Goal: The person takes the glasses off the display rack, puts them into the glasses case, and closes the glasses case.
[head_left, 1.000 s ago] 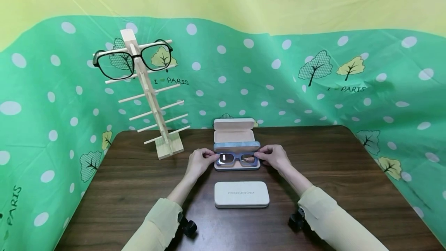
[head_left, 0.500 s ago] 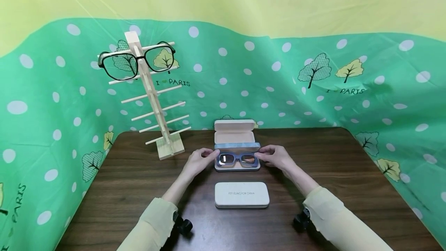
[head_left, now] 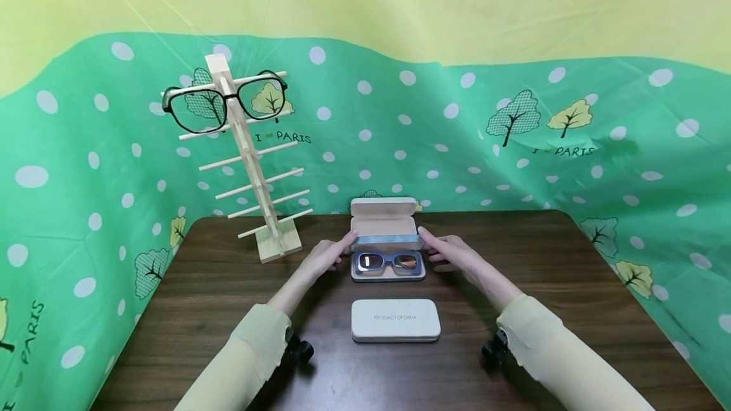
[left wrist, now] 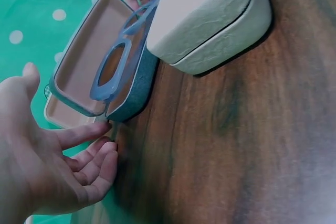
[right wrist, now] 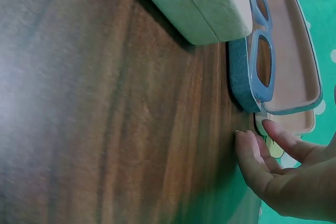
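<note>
Blue-framed glasses (head_left: 389, 263) lie in an open blue glasses case (head_left: 388, 280), whose lid (left wrist: 87, 51) stands raised behind them. At the case's left end is my left hand (head_left: 327, 255); in the left wrist view its index fingertip is right at the corner by the hinge and the thumb points up beside the lid. My right hand (head_left: 454, 254) is at the opposite end, thumb raised near the lid's edge and the other fingers loosely bent beside the case. Neither hand grips the glasses. In the right wrist view, the near lens opening (right wrist: 264, 61) shows the case's inside.
A closed white glasses case (head_left: 395, 320) lies in front of the blue one. Another pale case (head_left: 382, 207) stands open behind it. At the left is a wooden display rack (head_left: 251, 163) with black-framed glasses (head_left: 197, 111) on its top pegs. A patterned cloth (head_left: 514, 189) hangs behind the table.
Both hands have let go of the ends of the blue glasses, which rest in the case. The thumbs have moved up and back to the ends of the raised lid.
</note>
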`<state>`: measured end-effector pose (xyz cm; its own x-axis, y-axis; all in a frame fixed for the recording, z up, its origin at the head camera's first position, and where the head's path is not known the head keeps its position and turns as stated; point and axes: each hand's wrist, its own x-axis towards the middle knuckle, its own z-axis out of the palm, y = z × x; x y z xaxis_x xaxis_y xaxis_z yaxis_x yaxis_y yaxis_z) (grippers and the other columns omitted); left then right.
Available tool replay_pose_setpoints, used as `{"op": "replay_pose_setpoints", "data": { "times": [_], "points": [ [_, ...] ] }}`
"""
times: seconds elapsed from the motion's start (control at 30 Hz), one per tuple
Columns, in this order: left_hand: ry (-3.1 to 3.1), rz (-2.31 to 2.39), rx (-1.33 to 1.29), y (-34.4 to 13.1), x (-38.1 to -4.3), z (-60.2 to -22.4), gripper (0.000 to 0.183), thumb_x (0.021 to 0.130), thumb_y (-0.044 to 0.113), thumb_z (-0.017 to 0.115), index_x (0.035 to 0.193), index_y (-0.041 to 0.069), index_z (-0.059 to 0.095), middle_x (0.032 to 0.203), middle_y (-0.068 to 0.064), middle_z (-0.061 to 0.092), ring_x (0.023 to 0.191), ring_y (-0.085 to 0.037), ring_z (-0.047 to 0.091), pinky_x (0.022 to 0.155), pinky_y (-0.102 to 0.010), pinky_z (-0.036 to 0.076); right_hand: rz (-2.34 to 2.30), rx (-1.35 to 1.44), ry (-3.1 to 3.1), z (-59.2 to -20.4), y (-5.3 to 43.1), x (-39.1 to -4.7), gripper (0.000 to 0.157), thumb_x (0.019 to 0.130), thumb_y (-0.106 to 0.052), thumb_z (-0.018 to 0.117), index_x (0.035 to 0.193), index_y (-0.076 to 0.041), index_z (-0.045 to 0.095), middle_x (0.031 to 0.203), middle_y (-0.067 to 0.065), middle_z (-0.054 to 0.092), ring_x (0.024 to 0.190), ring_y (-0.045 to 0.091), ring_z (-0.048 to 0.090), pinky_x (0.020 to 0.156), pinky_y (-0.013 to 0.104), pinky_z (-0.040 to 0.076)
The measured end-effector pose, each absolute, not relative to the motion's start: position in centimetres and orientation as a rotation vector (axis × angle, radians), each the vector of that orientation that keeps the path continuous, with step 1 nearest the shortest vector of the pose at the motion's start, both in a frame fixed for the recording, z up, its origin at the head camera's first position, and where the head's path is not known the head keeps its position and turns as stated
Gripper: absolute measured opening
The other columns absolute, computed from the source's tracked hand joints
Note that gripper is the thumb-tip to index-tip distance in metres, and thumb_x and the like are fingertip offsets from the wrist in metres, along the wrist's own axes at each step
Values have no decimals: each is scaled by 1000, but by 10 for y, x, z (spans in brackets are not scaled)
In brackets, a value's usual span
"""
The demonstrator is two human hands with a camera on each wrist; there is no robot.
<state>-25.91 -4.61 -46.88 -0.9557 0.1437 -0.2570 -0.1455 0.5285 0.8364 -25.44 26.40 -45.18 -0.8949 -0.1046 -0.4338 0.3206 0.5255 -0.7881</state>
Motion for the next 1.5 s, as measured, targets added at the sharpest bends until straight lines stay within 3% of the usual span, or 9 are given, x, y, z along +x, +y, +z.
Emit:
{"op": "replay_pose_setpoints", "data": {
  "times": [0.1, 0.37, 0.63, 0.8, 1.07, 1.2, 1.3, 1.5],
  "points": [
    [2477, 1348, -20, -45, -262, -469, 76, 94, 73, 49, 108, 3, 76, 103, -14, 72, 91, -20, 65, 75, -32, 57, -1300, 180, 2349, -450, 261, -258, 99, 96, -77, 43, 144, 8, 51, 148, 29, 52, 132, 42, 57, 107, 50, 53],
    [2499, 1293, -39, -41, -266, -467, 75, 89, 78, 52, 96, 7, 73, 83, -8, 65, 75, -18, 59, 65, -28, 48, -1246, 195, 2372, -449, 252, -264, 97, 95, -76, 47, 140, 10, 53, 143, 28, 52, 123, 39, 58, 101, 49, 56],
    [2507, 1277, -61, -38, -267, -467, 73, 88, 79, 53, 83, 8, 68, 75, -4, 59, 67, -17, 51, 59, -26, 37, -1231, 206, 2359, -451, 251, -268, 95, 93, -74, 54, 139, 9, 55, 144, 26, 54, 126, 38, 58, 102, 48, 56],
    [2462, 1326, -47, -40, -269, -469, 69, 85, 78, 58, 82, 9, 68, 80, -4, 60, 72, -17, 52, 62, -27, 39, -1214, 180, 2366, -452, 253, -269, 89, 92, -71, 57, 136, 7, 60, 144, 26, 55, 127, 39, 59, 102, 47, 56],
    [2354, 1415, -30, -45, -272, -472, 70, 82, 76, 66, 113, 14, 79, 117, -3, 70, 95, -18, 58, 76, -28, 44, -1214, 166, 2336, -449, 253, -269, 95, 92, -70, 60, 144, 8, 52, 149, 28, 51, 133, 43, 55, 103, 48, 56],
    [2330, 1446, 1, -47, -272, -474, 61, 82, 73, 69, 92, 14, 77, 103, 1, 66, 95, -18, 55, 78, -30, 42, -1216, 153, 2319, -451, 254, -269, 96, 91, -70, 61, 147, 8, 49, 152, 28, 49, 136, 44, 53, 104, 48, 55],
    [2331, 1450, 29, -48, -272, -474, 59, 83, 72, 69, 78, 13, 67, 89, 3, 57, 92, -18, 52, 80, -30, 41, -1215, 137, 2315, -452, 256, -270, 95, 92, -69, 61, 147, 8, 49, 152, 29, 48, 136, 44, 52, 105, 49, 54],
    [2332, 1468, 53, -49, -272, -477, 56, 83, 70, 71, 83, 14, 72, 88, 4, 58, 92, -16, 54, 81, -29, 43, -1209, 127, 2319, -453, 257, -271, 97, 91, -69, 61, 148, 8, 47, 153, 29, 46, 137, 45, 51, 106, 50, 53]
  ]
}}
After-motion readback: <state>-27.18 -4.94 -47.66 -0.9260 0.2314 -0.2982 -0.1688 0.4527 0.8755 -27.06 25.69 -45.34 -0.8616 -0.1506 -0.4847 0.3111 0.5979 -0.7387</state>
